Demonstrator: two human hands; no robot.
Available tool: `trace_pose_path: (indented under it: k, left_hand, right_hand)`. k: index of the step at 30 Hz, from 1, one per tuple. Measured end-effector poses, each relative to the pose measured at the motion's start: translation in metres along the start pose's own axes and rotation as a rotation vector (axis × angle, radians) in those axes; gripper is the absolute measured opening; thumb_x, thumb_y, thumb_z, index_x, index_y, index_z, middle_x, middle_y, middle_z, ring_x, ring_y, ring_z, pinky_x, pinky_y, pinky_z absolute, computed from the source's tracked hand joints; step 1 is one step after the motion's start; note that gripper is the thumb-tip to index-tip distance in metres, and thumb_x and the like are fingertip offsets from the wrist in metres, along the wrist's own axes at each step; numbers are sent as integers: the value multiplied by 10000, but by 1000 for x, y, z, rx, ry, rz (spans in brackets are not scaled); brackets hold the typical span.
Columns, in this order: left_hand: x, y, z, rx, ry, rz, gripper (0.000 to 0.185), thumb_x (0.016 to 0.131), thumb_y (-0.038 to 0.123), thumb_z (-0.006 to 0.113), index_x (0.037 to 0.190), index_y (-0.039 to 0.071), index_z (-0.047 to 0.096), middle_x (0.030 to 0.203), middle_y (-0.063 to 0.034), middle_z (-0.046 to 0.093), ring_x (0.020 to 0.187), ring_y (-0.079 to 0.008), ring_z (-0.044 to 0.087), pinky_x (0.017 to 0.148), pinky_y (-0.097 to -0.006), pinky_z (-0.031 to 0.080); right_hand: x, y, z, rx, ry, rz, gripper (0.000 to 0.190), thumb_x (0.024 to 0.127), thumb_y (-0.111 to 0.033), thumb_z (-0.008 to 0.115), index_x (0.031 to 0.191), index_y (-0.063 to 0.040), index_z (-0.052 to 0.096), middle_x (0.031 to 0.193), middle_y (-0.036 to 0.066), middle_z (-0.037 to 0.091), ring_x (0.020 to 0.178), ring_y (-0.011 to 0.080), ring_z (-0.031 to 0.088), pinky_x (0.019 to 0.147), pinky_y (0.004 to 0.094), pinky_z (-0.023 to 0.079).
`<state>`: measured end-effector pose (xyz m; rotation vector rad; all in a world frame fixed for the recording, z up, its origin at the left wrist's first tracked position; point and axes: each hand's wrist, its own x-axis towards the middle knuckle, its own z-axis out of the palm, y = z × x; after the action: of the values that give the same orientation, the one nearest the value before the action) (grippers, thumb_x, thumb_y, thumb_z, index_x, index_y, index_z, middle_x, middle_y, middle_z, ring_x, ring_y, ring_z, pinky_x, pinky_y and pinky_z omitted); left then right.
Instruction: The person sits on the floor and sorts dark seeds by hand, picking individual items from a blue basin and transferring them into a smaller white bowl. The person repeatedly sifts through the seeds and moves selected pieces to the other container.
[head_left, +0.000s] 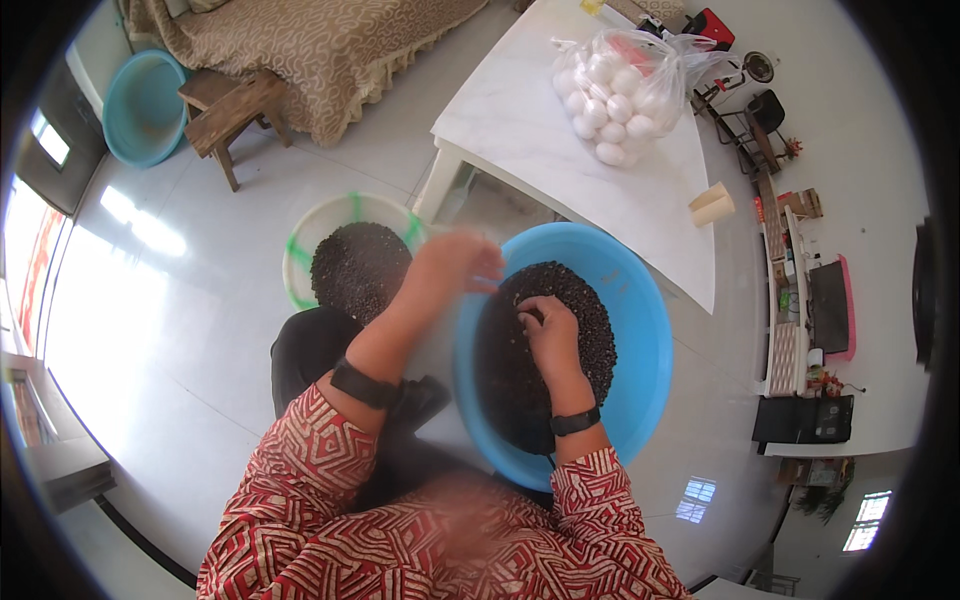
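Note:
A large blue plastic basin stands before me, holding a heap of small dark beans or seeds. My right hand is over this heap with its fingers curled, thumb near the forefinger; whether something small is pinched there I cannot tell. My left hand, blurred, hangs above the basin's left rim, fingers pointing right, and its grip does not show clearly. Left of it a pale, green-marked round container holds another heap of dark beans or seeds. Both wrists wear black bands.
A white-topped table behind the basin bears a clear plastic bag of eggs and a cream-coloured object at its edge. Farther left are a wooden stool, an aqua basin and a cloth-covered piece of furniture.

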<state>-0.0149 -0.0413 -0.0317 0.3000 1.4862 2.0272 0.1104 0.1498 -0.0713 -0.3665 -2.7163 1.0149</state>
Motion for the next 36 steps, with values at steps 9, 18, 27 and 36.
trace_pose_path:
  k: [9, 18, 27, 36]
  left_hand:
    - [-18, -5, 33, -394, -195, -260, 384, 1075, 284, 420, 1149, -52, 591, 1018, -146, 651, 904, -239, 662, 825, -359, 566]
    - [-5, 9, -10, -224, 99, -26, 331, 1056, 232, 437, 1070, -19, 652, 979, -98, 670, 919, -190, 628, 839, -302, 503]
    - [-8, 19, -10, 230, 131, 113, 359, 1062, 277, 451, 1096, -22, 648, 1079, -125, 675, 1046, -224, 638, 945, -355, 500]
    - [-17, -7, 32, -338, -188, -288, 446, 1086, 343, 411, 1171, -55, 596, 1008, -127, 652, 937, -229, 663, 832, -353, 562]
  right_hand:
    - [8, -98, -33, 218, 143, -200, 144, 853, -24, 666, 995, -14, 686, 990, 151, 663, 938, 301, 653, 839, 369, 521]
    - [-8, 2, -1, -184, -90, -101, 229, 813, -30, 716, 1040, -13, 694, 1027, 192, 658, 956, 372, 643, 862, 419, 520]
    - [-12, 21, 4, -171, -92, 17, 183, 789, 18, 695, 970, -6, 687, 926, 166, 652, 886, 333, 651, 797, 393, 521]
    - [3, -81, -38, 228, 67, -110, 159, 829, -53, 690, 981, -6, 686, 978, 151, 663, 933, 311, 654, 833, 370, 513]
